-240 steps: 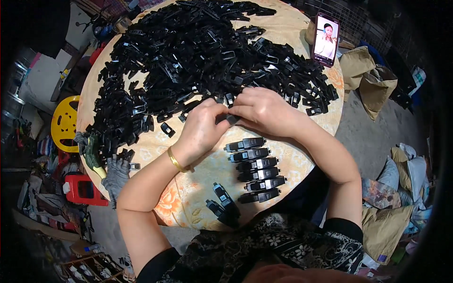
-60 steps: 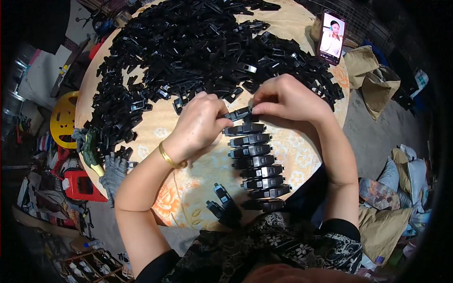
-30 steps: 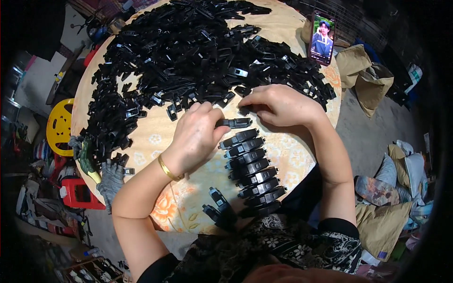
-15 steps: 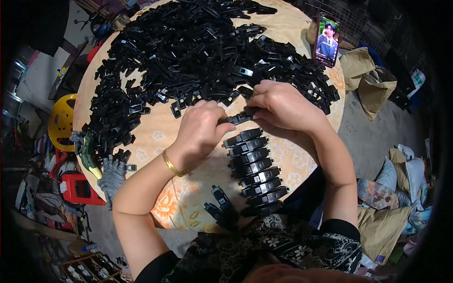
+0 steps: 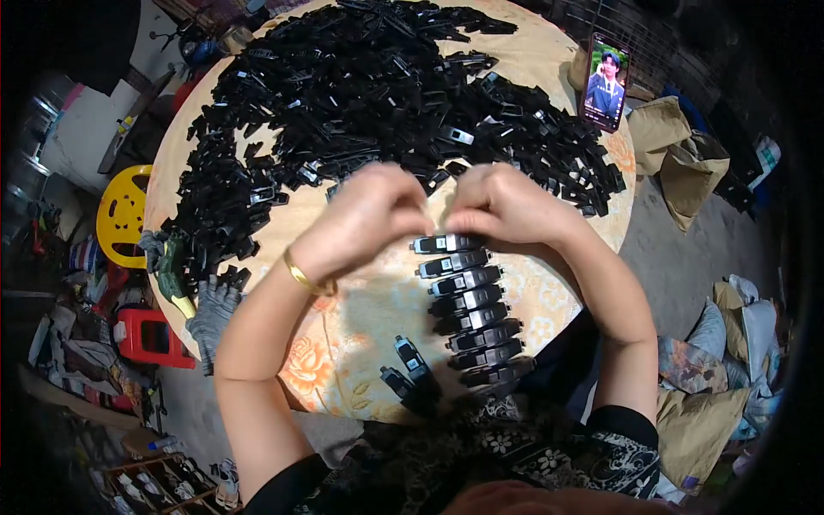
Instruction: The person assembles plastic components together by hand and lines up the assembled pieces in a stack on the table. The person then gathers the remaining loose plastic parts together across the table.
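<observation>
Blurred by motion, my left hand point(image 5: 373, 206) and my right hand point(image 5: 506, 204) come close together over the table. The fingers of both are bent inward, thumbs low and almost meeting. Whatever they may hold is hidden. Just below the thumbs lies a black plastic part point(image 5: 446, 244) with a pale patch, at the far end of a row. That row of similar black parts point(image 5: 477, 319) runs toward my body, side by side. Two more parts point(image 5: 410, 359) lie apart, left of the row's near end. Beyond my hands spreads a large heap of black parts point(image 5: 343, 103).
A flowered cloth covers the round table point(image 5: 313, 369). At its far right edge a phone point(image 5: 605, 81) stands upright, its screen lit. Grey gloves point(image 5: 213, 318) lie at the left edge. Red point(image 5: 146, 337) and yellow stools point(image 5: 124, 216) stand left; bags point(image 5: 699, 438) crowd the floor at right.
The black part that both hands held between them now lies at the far end of the row. My fingertips have come closer together, and the whole view has shifted slightly.
</observation>
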Demonstrator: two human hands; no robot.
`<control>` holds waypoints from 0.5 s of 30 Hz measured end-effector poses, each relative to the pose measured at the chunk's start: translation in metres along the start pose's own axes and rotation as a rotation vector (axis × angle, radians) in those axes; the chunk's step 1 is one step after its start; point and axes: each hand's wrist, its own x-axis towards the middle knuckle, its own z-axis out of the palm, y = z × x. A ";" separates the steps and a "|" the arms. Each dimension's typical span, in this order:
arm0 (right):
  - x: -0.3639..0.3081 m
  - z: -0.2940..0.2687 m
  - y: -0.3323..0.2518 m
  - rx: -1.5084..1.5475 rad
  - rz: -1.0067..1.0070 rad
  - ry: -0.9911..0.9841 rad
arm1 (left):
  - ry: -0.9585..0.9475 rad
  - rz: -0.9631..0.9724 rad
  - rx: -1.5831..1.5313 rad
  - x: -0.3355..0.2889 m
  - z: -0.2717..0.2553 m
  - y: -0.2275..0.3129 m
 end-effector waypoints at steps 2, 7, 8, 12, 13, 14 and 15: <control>0.003 0.002 -0.003 -0.255 -0.077 0.281 | 0.256 -0.011 0.253 0.002 -0.011 -0.023; 0.019 0.020 0.011 -0.485 -0.127 0.277 | 0.224 -0.197 0.392 -0.003 -0.023 -0.053; 0.020 0.022 0.013 -0.509 -0.104 0.267 | 0.224 -0.195 0.391 -0.003 -0.022 -0.053; 0.019 0.028 0.014 -0.475 -0.025 0.292 | 0.253 -0.164 0.358 -0.002 -0.019 -0.055; 0.019 0.027 0.013 -0.477 -0.024 0.294 | 0.273 -0.153 0.330 -0.001 -0.019 -0.056; 0.019 0.026 0.012 -0.463 -0.049 0.265 | 0.271 -0.148 0.329 0.000 -0.019 -0.054; 0.019 0.026 0.011 -0.449 -0.074 0.237 | 0.316 -0.175 0.285 0.001 -0.020 -0.051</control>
